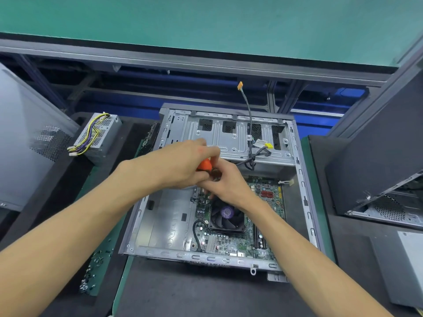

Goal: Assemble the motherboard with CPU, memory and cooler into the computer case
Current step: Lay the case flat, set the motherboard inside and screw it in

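An open silver computer case (304, 202) lies flat on a dark mat. Inside it sits the green motherboard (231, 243), with a black cooler fan (226, 217) bearing a purple label and memory slots (261, 239) to the fan's right. My left hand (180, 163) grips the orange handle of a screwdriver (204, 165) above the board's far left corner. My right hand (226, 181) holds the dark lower part of the screwdriver, fingers pointing down at the board. The tool's tip is hidden by my hands.
A power supply (98, 136) with yellow and purple wires stands at the left. Loose screws (96, 266) lie on a green strip at the front left. A cable with an orange plug (239, 84) rises from the case's drive bay. Other cases stand at the left and right.
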`<action>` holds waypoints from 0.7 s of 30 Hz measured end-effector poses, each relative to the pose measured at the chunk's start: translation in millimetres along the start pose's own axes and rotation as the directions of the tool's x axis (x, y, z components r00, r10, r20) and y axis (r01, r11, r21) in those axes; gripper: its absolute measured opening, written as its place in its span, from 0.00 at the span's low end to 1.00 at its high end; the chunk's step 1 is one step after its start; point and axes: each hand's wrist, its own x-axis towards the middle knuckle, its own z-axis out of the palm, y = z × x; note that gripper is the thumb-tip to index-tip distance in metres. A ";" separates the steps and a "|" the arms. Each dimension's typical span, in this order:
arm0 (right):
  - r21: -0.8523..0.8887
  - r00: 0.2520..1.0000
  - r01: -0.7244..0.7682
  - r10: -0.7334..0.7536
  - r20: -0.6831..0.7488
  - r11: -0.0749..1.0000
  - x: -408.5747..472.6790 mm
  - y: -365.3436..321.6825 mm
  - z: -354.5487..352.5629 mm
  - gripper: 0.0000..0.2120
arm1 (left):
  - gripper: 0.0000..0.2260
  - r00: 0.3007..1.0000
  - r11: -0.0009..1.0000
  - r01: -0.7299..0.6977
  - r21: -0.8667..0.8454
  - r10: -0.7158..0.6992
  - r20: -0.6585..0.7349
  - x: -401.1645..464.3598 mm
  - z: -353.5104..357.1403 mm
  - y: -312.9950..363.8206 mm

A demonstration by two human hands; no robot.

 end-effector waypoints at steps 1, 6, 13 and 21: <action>-0.011 1.000 0.000 0.000 -0.001 1.000 0.0 1.5 -0.8 0.09 | 0.10 0.999 0.998 -0.031 -0.048 0.032 0.038 -0.7 -1.5 -0.5; -0.024 0.999 -0.034 0.035 0.038 0.999 1.9 6.2 -2.5 0.07 | 0.21 0.992 0.992 0.084 0.090 -0.074 -0.106 -4.0 7.4 3.9; 0.028 1.000 -0.021 0.021 0.007 0.999 4.2 9.7 -0.1 0.10 | 0.10 0.997 0.992 0.063 0.110 -0.058 -0.050 -0.2 0.6 0.7; 0.014 1.000 -0.022 0.022 -0.020 1.000 3.2 11.1 -4.2 0.13 | 0.16 0.998 1.000 -0.017 -0.009 0.016 -0.065 -12.7 3.8 -16.9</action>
